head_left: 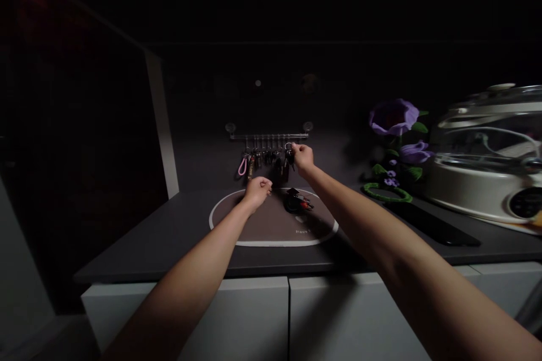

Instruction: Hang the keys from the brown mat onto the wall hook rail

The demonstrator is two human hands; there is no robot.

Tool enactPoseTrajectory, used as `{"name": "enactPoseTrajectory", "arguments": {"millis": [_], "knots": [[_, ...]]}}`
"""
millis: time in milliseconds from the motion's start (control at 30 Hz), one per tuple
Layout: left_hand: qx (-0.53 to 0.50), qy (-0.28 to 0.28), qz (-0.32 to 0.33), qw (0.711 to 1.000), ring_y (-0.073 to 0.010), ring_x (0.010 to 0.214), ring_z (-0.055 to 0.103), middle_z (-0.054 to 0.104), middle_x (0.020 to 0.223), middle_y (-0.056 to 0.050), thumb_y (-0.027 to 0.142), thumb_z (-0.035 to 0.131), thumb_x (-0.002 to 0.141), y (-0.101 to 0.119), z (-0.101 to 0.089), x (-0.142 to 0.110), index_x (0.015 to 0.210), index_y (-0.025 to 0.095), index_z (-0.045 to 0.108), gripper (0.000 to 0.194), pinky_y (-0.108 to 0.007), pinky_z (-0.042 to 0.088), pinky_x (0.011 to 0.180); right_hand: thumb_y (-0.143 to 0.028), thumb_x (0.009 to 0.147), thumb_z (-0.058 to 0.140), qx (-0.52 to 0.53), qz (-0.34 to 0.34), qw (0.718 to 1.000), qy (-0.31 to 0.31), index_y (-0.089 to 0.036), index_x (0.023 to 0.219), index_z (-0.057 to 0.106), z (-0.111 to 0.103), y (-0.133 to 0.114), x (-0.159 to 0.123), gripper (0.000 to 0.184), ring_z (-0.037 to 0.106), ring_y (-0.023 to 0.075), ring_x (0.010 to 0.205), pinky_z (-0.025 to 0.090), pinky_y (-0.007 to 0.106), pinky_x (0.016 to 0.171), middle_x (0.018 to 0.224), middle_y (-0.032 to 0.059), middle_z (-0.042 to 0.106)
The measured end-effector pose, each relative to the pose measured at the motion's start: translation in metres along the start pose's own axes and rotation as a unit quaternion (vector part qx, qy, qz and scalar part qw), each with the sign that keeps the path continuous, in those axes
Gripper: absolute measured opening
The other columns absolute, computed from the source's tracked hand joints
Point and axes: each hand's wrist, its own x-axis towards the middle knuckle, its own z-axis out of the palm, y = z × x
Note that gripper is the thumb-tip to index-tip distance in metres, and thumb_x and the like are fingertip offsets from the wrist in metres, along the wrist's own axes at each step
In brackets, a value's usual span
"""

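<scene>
A metal hook rail [269,136] is fixed to the dark back wall, with several key bunches [262,158] hanging from it and a pink loop strap at its left end. My right hand [303,158] is raised to the rail's right end, fingers pinched on a key bunch [289,157] that hangs there. My left hand [257,192] hovers lower, over the back of an oval brown mat [254,231], fingers curled closed; I cannot make out anything in them. More keys with a black fob [297,201] lie on the mat.
The dark countertop [169,237] sits on white cabinets [262,310]. Purple artificial flowers [396,124] and a green ring stand right of the rail. A white cooker with a glass lid [486,163] fills the far right. A flat black slab [432,225] lies before it.
</scene>
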Motion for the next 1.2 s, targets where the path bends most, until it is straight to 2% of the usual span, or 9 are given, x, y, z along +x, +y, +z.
{"name": "enactPoseTrajectory", "arguments": {"millis": [133, 233, 433, 667, 1000, 1200], "knots": [[0.014, 0.008, 0.022, 1.000, -0.0057, 0.047, 0.048, 0.053, 0.053, 0.003, 0.011, 0.053, 0.072, -0.005, 0.000, 0.004, 0.066, 0.013, 0.055, 0.007, -0.018, 0.038, 0.049, -0.044, 0.072, 0.050, -0.025, 0.075, 0.994, 0.077, -0.013, 0.067, 0.058, 0.011, -0.002, 0.010, 0.032, 0.049, 0.0105, 0.056, 0.038, 0.021, 0.058, 0.059, 0.0003, 0.057], [0.036, 0.011, 0.037, 0.999, -0.0058, 0.047, 0.048, 0.053, 0.053, 0.003, 0.012, 0.051, 0.072, -0.007, 0.001, 0.006, 0.067, 0.012, 0.055, 0.007, -0.018, 0.038, 0.049, -0.036, 0.073, 0.052, -0.046, 0.105, 0.989, 0.094, -0.012, 0.065, 0.061, 0.017, -0.004, 0.014, 0.027, 0.052, 0.0111, 0.059, 0.039, 0.021, 0.060, 0.061, 0.0010, 0.059], [0.060, 0.005, 0.047, 0.997, -0.0064, 0.046, 0.048, 0.053, 0.053, 0.002, 0.013, 0.052, 0.071, -0.007, 0.001, 0.006, 0.067, 0.012, 0.055, 0.006, -0.019, 0.038, 0.049, -0.033, 0.074, 0.054, -0.083, 0.144, 0.981, 0.099, -0.011, 0.072, 0.067, 0.024, -0.008, 0.016, 0.025, 0.059, 0.0151, 0.069, 0.041, 0.022, 0.066, 0.073, 0.0075, 0.066], [0.077, 0.004, 0.047, 0.996, -0.0068, 0.046, 0.048, 0.054, 0.053, 0.002, 0.014, 0.051, 0.072, -0.005, 0.001, 0.005, 0.068, 0.012, 0.056, 0.006, -0.019, 0.038, 0.050, -0.033, 0.074, 0.056, -0.079, 0.152, 0.980, 0.099, -0.010, 0.079, 0.068, 0.027, -0.005, 0.012, 0.026, 0.061, 0.0181, 0.076, 0.042, 0.024, 0.070, 0.083, 0.0118, 0.067], [0.092, -0.001, 0.053, 0.994, -0.0061, 0.046, 0.046, 0.052, 0.051, 0.002, 0.013, 0.050, 0.072, -0.004, 0.001, 0.004, 0.066, 0.012, 0.056, 0.008, -0.018, 0.037, 0.049, -0.032, 0.073, 0.053, -0.041, 0.142, 0.985, 0.087, -0.013, 0.069, 0.062, 0.024, 0.010, 0.010, 0.022, 0.055, 0.0122, 0.064, 0.040, 0.021, 0.062, 0.071, 0.0042, 0.064], [0.096, -0.007, 0.057, 0.994, -0.0073, 0.047, 0.048, 0.053, 0.051, 0.002, 0.015, 0.052, 0.071, -0.006, 0.002, 0.004, 0.066, 0.012, 0.056, 0.007, -0.019, 0.038, 0.050, -0.031, 0.072, 0.051, -0.025, 0.125, 0.991, 0.038, -0.013, 0.069, 0.059, 0.022, 0.016, 0.016, 0.019, 0.049, 0.0095, 0.057, 0.039, 0.020, 0.059, 0.063, 0.0012, 0.058]]}}
